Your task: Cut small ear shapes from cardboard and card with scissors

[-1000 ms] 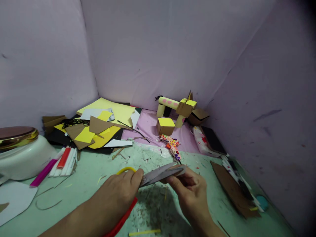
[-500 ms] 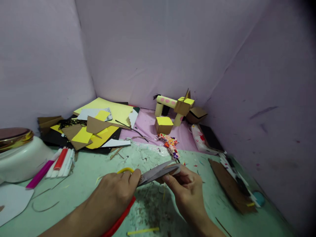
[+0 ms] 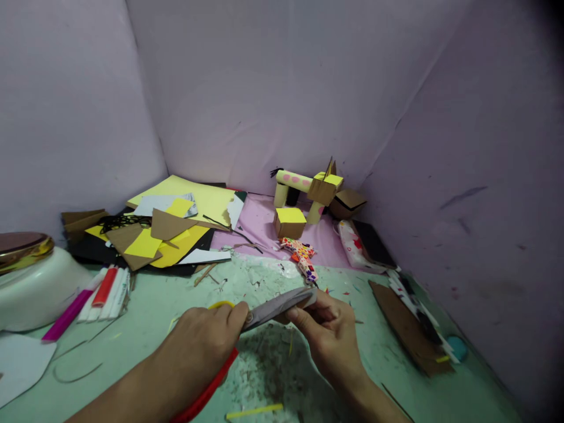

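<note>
At nine o'clock I record a gold-rimmed, brown-topped, rounded white object (image 3: 39, 299); at twelve, a creased, pale-lilac wall (image 3: 273, 88).

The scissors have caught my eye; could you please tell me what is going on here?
A person's left hand holds the scissors, with the blades nearly closed. The right hand pinches a small brown piece at the blades; much of it is hidden, so I cannot tell whether it is being cut. Beyond the hands, a pink-spotted animal-like figure stands behind a yellow-topped box on a pink sheet.
</note>
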The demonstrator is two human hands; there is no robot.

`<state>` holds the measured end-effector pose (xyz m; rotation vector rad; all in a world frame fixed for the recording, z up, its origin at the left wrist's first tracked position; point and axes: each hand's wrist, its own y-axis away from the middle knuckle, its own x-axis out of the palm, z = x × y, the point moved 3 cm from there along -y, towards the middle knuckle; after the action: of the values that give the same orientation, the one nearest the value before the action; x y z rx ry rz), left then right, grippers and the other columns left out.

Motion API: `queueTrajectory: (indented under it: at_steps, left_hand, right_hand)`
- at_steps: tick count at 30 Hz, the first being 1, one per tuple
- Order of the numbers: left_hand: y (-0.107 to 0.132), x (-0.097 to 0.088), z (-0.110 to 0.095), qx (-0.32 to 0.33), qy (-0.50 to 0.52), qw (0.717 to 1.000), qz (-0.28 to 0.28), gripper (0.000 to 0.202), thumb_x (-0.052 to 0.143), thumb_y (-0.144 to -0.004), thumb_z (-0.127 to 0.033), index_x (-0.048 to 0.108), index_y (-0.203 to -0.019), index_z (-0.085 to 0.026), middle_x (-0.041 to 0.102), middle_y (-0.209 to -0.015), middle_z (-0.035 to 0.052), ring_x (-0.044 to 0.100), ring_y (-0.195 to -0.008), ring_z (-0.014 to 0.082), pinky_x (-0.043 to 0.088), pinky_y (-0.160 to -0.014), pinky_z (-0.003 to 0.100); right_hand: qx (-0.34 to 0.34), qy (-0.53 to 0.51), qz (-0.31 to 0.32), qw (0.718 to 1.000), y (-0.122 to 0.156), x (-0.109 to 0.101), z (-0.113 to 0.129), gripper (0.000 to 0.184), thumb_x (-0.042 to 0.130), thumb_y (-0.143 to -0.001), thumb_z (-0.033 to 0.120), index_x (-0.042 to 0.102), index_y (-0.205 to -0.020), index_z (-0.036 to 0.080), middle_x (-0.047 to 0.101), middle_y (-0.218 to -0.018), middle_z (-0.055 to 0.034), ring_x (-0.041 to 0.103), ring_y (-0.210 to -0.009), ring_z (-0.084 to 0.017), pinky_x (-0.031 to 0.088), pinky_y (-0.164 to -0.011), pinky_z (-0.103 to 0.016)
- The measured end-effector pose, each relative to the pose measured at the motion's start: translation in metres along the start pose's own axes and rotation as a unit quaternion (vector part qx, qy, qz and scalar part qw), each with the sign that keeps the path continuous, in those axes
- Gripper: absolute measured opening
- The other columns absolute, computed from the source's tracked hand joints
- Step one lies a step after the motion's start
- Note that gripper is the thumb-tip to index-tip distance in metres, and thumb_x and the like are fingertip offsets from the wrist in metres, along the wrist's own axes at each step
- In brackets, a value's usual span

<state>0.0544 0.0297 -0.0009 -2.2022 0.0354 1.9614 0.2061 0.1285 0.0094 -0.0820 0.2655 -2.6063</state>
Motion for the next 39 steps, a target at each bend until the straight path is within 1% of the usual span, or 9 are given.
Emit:
queueTrajectory:
  at_steps: [3,8,12,18,21,28,32,35,39]
  left_hand:
    - [-0.001,0.0009,-0.0045,-0.007,-0.063,0.998,0.011,0.034,0.043,-0.073,0.002,0.049,-0.101,-0.018,0.062,-0.076,0.0025,0.06,-0.063,0.0189,0.046,-0.053,0.029]
    - [-0.0027,-0.005,-0.0045,0.016,-0.095,0.995,-0.01,0.032,0.043,-0.073,0.001,0.05,-0.098,-0.018,0.062,-0.072,0.0022,0.06,-0.062,0.0205,0.046,-0.053,0.031]
    - [-0.0037,-0.0057,-0.0007,0.039,-0.087,0.995,-0.037,0.032,0.043,-0.07,0.003,0.049,-0.093,-0.019,0.061,-0.067,0.0002,0.059,-0.058,0.0196,0.044,-0.05,0.03]
    - [-0.003,-0.0027,-0.0001,0.043,-0.056,0.996,-0.06,0.035,0.041,-0.066,0.003,0.047,-0.091,-0.02,0.061,-0.065,-0.0014,0.058,-0.055,0.0189,0.04,-0.048,0.029]
    - [-0.0022,-0.0036,-0.0004,0.048,-0.041,0.997,-0.049,0.034,0.04,-0.064,0.002,0.047,-0.088,-0.02,0.061,-0.064,-0.0013,0.058,-0.055,0.0181,0.039,-0.048,0.028]
    - [0.0002,-0.0025,-0.0006,0.045,-0.021,0.998,-0.034,0.035,0.038,-0.062,0.002,0.047,-0.088,-0.019,0.061,-0.063,-0.0011,0.059,-0.054,0.0187,0.041,-0.049,0.029]
    - [-0.0019,-0.0003,-0.0012,0.044,-0.039,0.998,-0.038,0.032,0.038,-0.068,0.002,0.048,-0.092,-0.018,0.062,-0.067,0.001,0.059,-0.058,0.0205,0.043,-0.05,0.031]
    - [-0.0035,-0.0004,-0.0025,0.036,-0.046,0.998,-0.016,0.032,0.04,-0.071,0.002,0.048,-0.095,-0.018,0.063,-0.072,0.0023,0.059,-0.062,0.0206,0.045,-0.053,0.031]
    - [-0.0036,-0.0038,-0.0036,0.011,-0.004,1.0,0.007,0.031,0.042,-0.073,0.0,0.049,-0.097,-0.018,0.063,-0.077,0.0029,0.059,-0.068,0.019,0.046,-0.059,0.029]
  right_hand:
    - [-0.001,-0.002,-0.009,1.0,-0.0001,-0.0001,0.0016,0.011,0.061,-0.066,0.016,0.059,-0.055,0.016,0.061,-0.052,-0.0006,0.054,-0.052,-0.013,0.043,-0.051,-0.022]
    - [0.001,0.004,-0.002,1.0,-0.0003,0.0005,0.0051,0.01,0.061,-0.065,0.015,0.061,-0.055,0.015,0.061,-0.051,-0.001,0.054,-0.051,-0.013,0.043,-0.049,-0.022]
    - [-0.003,0.001,0.003,1.0,0.0002,0.0006,0.0056,0.009,0.061,-0.065,0.016,0.063,-0.056,0.015,0.062,-0.052,-0.0012,0.053,-0.05,-0.013,0.041,-0.049,-0.022]
    - [0.016,-0.015,0.0,1.0,-0.0004,0.0,0.0018,0.009,0.06,-0.065,0.016,0.061,-0.056,0.015,0.061,-0.052,-0.0011,0.054,-0.052,-0.013,0.042,-0.051,-0.023]
    - [0.023,-0.02,0.002,1.0,-0.001,0.0005,0.0019,0.009,0.059,-0.064,0.015,0.061,-0.056,0.015,0.061,-0.052,-0.0011,0.054,-0.052,-0.014,0.043,-0.052,-0.024]
    - [0.025,-0.019,0.001,1.0,-0.0024,0.0013,0.0024,0.011,0.059,-0.064,0.016,0.057,-0.054,0.017,0.058,-0.05,0.0006,0.05,-0.048,-0.013,0.041,-0.052,-0.025]
    - [0.022,-0.005,0.002,1.0,-0.0028,-0.0001,0.0012,0.01,0.06,-0.065,0.018,0.059,-0.055,0.016,0.058,-0.051,0.0002,0.05,-0.05,-0.013,0.04,-0.051,-0.025]
    - [0.017,0.004,0.0,1.0,-0.0033,-0.0013,0.002,0.009,0.059,-0.066,0.017,0.061,-0.057,0.015,0.059,-0.053,-0.0005,0.052,-0.053,-0.014,0.041,-0.051,-0.025]
    - [0.007,0.007,-0.002,1.0,-0.0035,-0.0019,0.0046,0.011,0.059,-0.066,0.017,0.059,-0.055,0.016,0.058,-0.051,0.0002,0.051,-0.052,-0.013,0.04,-0.051,-0.025]
